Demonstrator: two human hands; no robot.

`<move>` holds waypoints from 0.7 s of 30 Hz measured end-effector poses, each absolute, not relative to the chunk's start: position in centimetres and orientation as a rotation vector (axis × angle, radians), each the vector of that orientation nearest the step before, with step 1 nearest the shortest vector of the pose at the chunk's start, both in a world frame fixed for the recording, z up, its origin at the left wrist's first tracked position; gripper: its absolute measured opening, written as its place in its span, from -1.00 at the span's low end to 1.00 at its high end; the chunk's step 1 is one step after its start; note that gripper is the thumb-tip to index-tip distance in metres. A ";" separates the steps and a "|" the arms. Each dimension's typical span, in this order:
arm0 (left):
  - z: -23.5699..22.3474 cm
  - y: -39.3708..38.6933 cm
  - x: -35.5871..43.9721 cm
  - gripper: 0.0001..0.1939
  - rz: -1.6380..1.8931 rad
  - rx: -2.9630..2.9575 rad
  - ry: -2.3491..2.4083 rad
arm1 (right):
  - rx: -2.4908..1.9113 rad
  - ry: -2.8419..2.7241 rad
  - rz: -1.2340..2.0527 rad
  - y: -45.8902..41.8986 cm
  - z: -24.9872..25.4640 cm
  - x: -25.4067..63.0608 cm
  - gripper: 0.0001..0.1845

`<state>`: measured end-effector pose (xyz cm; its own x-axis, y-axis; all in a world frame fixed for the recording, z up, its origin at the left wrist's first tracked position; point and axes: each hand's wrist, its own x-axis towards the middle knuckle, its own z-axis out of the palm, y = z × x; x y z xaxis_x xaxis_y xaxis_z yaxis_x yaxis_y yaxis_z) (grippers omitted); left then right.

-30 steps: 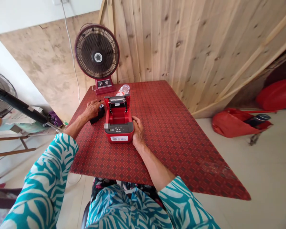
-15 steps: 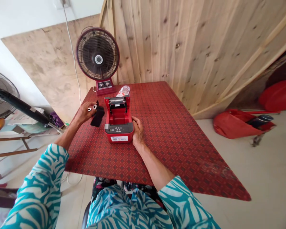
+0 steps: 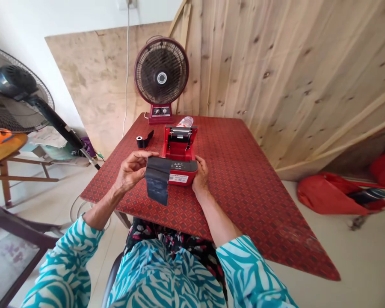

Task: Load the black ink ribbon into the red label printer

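A small red printer (image 3: 179, 160) with a grey front panel and its lid open stands on the red patterned table (image 3: 244, 188). My right hand (image 3: 200, 174) rests against the printer's right front corner, fingers curled on its side. My left hand (image 3: 131, 170) is raised in front of the printer's left side and pinches a dark, limp plastic bag (image 3: 157, 182) that hangs down. A black roll with a white core (image 3: 140, 141) and a loose dark strip lies on the table to the left of the printer.
A red desk fan (image 3: 161, 79) stands at the table's far edge, with a clear plastic bottle (image 3: 185, 122) lying behind the printer. A standing fan (image 3: 16, 96) and a wooden stool (image 3: 4, 149) are on the left. Red bags (image 3: 330, 199) lie on the floor at right.
My left hand has lifted the dark bag from beside the printer and brought it toward me; the black roll now lies alone on the table. The camera view shifted left. My right hand stayed put.
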<state>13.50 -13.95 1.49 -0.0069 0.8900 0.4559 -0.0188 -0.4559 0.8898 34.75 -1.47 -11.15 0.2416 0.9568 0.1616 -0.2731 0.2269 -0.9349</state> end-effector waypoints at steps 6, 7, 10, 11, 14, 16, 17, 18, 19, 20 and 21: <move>1.8 -16.0 14.5 -0.49 1.670 1.507 0.837 | -0.921 -0.871 1.090 -1.9 -10.5 34.5 -0.60; 1.8 -16.1 14.6 -0.51 1.691 1.499 0.809 | -0.919 -0.863 1.098 -1.9 -10.4 34.5 -0.60; 1.6 -16.2 15.0 -0.52 1.730 1.484 0.702 | -0.917 -0.837 1.101 -1.8 -10.5 34.4 -0.59; 1.5 -16.0 15.3 -0.53 1.730 1.484 0.656 | -0.915 -0.831 1.101 -1.8 -10.6 34.4 -0.59; 1.0 -15.5 16.1 -0.59 1.706 1.487 0.571 | -0.913 -0.858 1.095 -1.5 -11.2 34.3 -0.61; 0.9 -15.2 16.7 -0.62 1.718 1.506 0.568 | -0.929 -0.901 1.074 -1.4 -11.6 34.3 -0.63; 1.0 -15.0 17.0 -0.64 1.733 1.522 0.568 | -0.938 -0.922 1.060 -1.3 -11.7 34.4 -0.63; 1.1 -14.8 17.3 -0.67 1.747 1.544 0.558 | -0.946 -0.943 1.046 -1.3 -11.9 34.4 -0.63; 1.3 -14.7 17.6 -0.70 1.761 1.568 0.537 | -0.951 -0.963 1.035 -1.2 -12.1 34.5 -0.63; 1.4 -14.5 17.8 -0.73 1.769 1.589 0.511 | -0.953 -0.983 1.025 -1.2 -12.3 34.5 -0.62; 1.5 -14.4 18.0 -0.74 1.771 1.605 0.488 | -0.954 -1.004 1.015 -1.1 -12.4 34.6 -0.62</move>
